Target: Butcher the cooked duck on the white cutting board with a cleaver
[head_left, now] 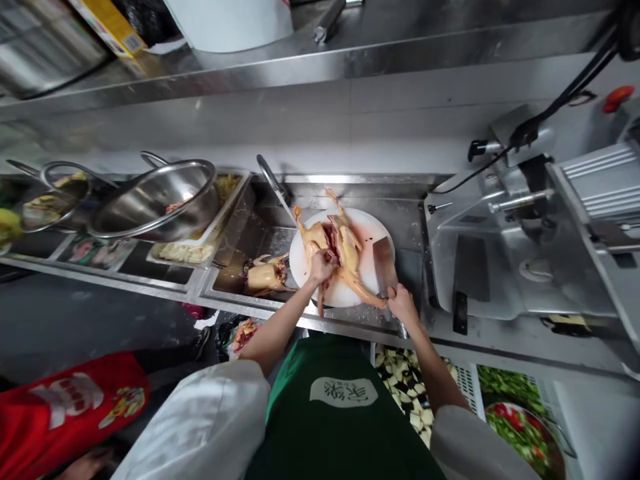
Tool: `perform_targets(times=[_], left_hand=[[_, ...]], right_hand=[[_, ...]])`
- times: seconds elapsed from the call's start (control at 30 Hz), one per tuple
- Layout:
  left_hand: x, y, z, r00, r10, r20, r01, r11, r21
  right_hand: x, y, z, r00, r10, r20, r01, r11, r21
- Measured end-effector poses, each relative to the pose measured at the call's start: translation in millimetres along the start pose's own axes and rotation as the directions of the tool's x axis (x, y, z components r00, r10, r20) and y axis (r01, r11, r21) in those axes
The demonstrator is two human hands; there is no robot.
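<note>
A yellow-skinned plucked poultry carcass point(350, 243) lies split open on the round white cutting board point(367, 223), with dark red insides showing. My left hand point(323, 265) is closed at the edge of the opened cavity, its fingertips partly hidden against the flesh. In my right hand point(403, 305) is the handle of a cleaver point(384, 262). Its broad blade rests flat over the board's right side, and the carcass's outstretched limb reaches close to that hand. A second carcass point(264, 276) lies in the sink, left of the board.
A steel faucet point(273, 179) rises behind the sink point(230, 283). Steel bowls point(173, 190) and food trays stand left. Another cleaver point(461, 313) lies beside a slicing machine point(525, 253) on the right. Below are crates of cut vegetables point(407, 400). A person in red point(80, 407) is at lower left.
</note>
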State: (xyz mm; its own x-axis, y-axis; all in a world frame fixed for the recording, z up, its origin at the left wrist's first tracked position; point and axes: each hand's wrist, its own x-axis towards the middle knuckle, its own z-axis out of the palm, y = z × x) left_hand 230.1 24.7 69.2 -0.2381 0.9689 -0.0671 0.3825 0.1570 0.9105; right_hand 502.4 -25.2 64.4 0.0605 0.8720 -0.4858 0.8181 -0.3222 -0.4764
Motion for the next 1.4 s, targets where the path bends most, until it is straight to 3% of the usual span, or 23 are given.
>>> perform_targets(times=[0.1, 0.33, 0.5, 0.63, 0.73, 0.9, 1.17, 1.4], left_hand=[[-3.8, -2.9, -4.7, 0.998, -0.045, 0.045, 0.047, 0.998, -0.044], [-62.4, -17.8, 45.5, 0.957, -0.098, -0.271, 0.061, 0.988, -0.144], [-82.2, -11.0, 67.6, 0.916, -0.091, -0.39, 0.012, 0.979, -0.201], [-87.5, -12.2, 73.4, 0.863, -0.151, -0.482, 0.048, 0.975, -0.219], [-87.3, -20.8, 72.0, 0.859, -0.204, -0.469, 0.113, 0.97, -0.216], [-87.1, -32.9, 68.2, 0.882, -0.237, -0.407, 0.146, 0.959, -0.243], [-95.0, -20.4, 71.1, 0.888, -0.183, -0.422, 0.07, 0.961, -0.269], [-93.9, -18.0, 67.5, 0.903, -0.22, -0.368, 0.082, 0.931, -0.356]], right_hand=[[0.3, 2.9, 4.9, 1.0, 0.014, -0.008, -0.014, 1.0, 0.005], [1.5, -8.7, -7.8, 1.0, -0.001, 0.022, 0.002, 0.997, -0.08], [-7.6, -31.8, -14.1, 0.983, -0.173, -0.057, 0.154, 0.958, -0.242], [-10.0, -56.8, -4.2, 0.933, -0.359, 0.018, 0.352, 0.903, -0.247], [-3.3, -72.1, 7.8, 0.896, -0.437, 0.08, 0.443, 0.865, -0.236], [7.3, -82.0, 21.1, 0.898, -0.431, 0.089, 0.44, 0.872, -0.216], [2.7, -81.7, 15.4, 0.929, -0.368, 0.039, 0.368, 0.908, -0.199], [-5.0, -107.5, 25.0, 0.9, -0.435, -0.006, 0.42, 0.871, -0.255]])
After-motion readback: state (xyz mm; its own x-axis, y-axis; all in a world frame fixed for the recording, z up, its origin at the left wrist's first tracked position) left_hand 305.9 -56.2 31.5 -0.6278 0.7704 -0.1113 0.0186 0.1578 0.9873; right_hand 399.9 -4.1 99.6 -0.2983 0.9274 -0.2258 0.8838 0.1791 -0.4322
